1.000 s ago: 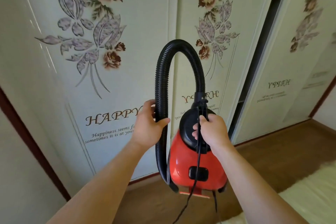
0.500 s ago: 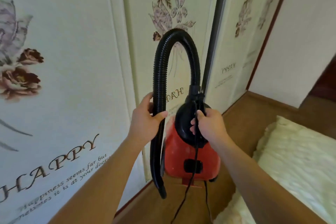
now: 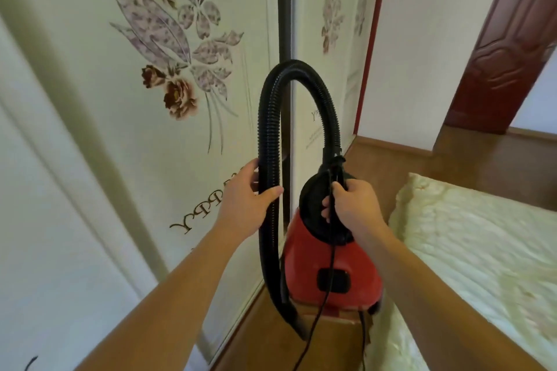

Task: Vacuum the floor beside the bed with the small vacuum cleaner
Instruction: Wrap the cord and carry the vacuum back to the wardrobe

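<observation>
- The small vacuum cleaner (image 3: 331, 265) is being held up by its black top handle (image 3: 313, 199); the right hand's (image 3: 357, 205) fingers (image 3: 327, 208) are being curled tightly round that handle, pressed together.
- A thin black cord (image 3: 328, 295) is being pinned under those same fingers and is being let hang down over the red body.
- The black ribbed hose (image 3: 266, 129) is being clasped by the left hand (image 3: 244, 205): the thumb (image 3: 271, 191) is being laid across its front, while the other fingers are being wrapped behind it, mostly hidden.
- The hose is being carried in a tall arch from the cleaner's top over to the left hand, its free end (image 3: 297, 327) being left to dangle low beside the red body.
- The cleaner is being kept in the air above the wooden floor (image 3: 265, 343), between the flowered wardrobe doors (image 3: 150, 99) to the left and the cream-covered bed (image 3: 467, 250) to the right.
- Whether the hose end is touching the floor cannot be told.
</observation>
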